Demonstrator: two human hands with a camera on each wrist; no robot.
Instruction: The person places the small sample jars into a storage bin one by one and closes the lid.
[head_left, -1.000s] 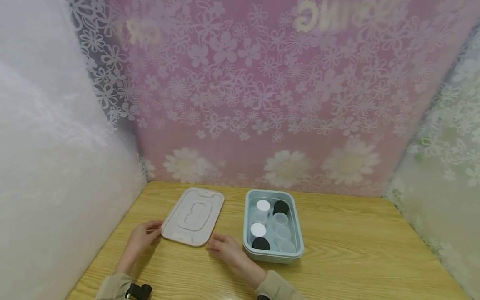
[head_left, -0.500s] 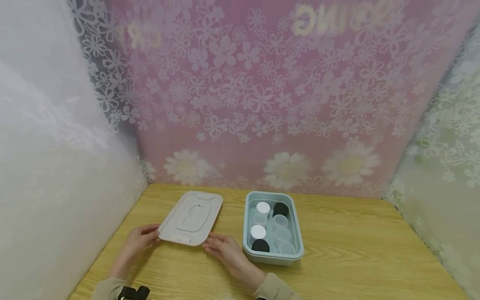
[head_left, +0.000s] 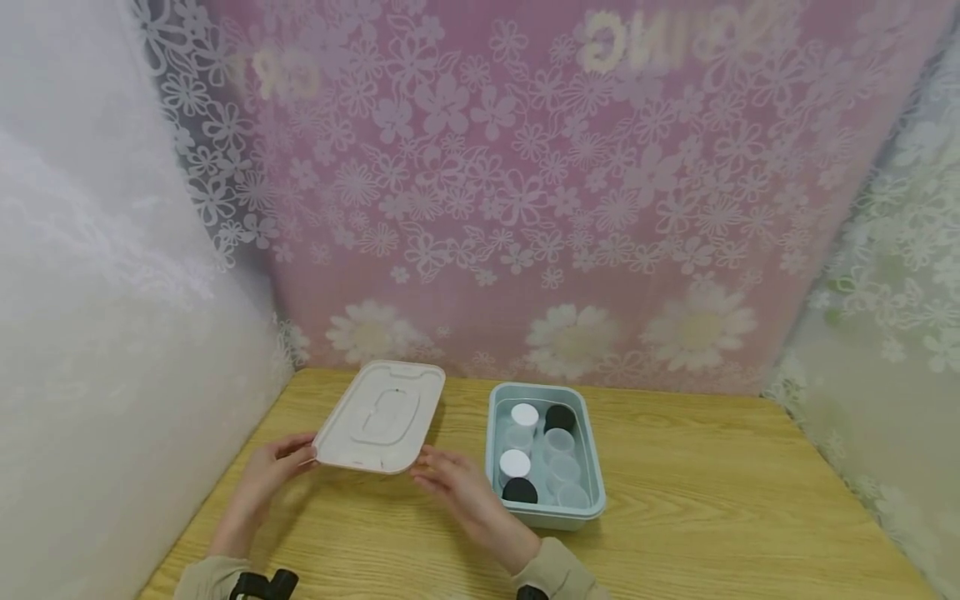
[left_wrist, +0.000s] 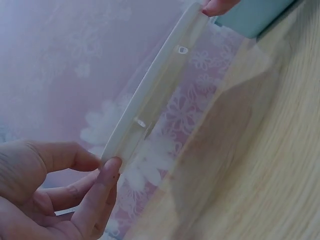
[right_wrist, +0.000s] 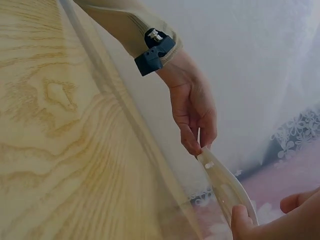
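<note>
A whitish rectangular lid (head_left: 386, 414) with rounded corners is held above the table in the head view. My left hand (head_left: 266, 473) pinches its near left corner; in the left wrist view the thumb and fingers (left_wrist: 107, 172) grip the rim from both sides. At the near right corner, my right hand (head_left: 468, 500) holds the edge, its thumb showing against the lid (right_wrist: 227, 192) in the right wrist view. Just right of that hand stands a light blue box (head_left: 592, 492). Inside are white-capped containers (head_left: 515, 464), black-capped containers (head_left: 520, 490) and several translucent round ones (head_left: 564, 469).
The wooden table (head_left: 712, 483) extends to the right of the box. A pink floral curtain (head_left: 510, 208) hangs behind its far edge, and a white sheet (head_left: 135, 350) runs along the left side.
Both hands have taken hold of the lid and raised it off the table, first by its near edge. The blue box and its containers have stayed in place.
</note>
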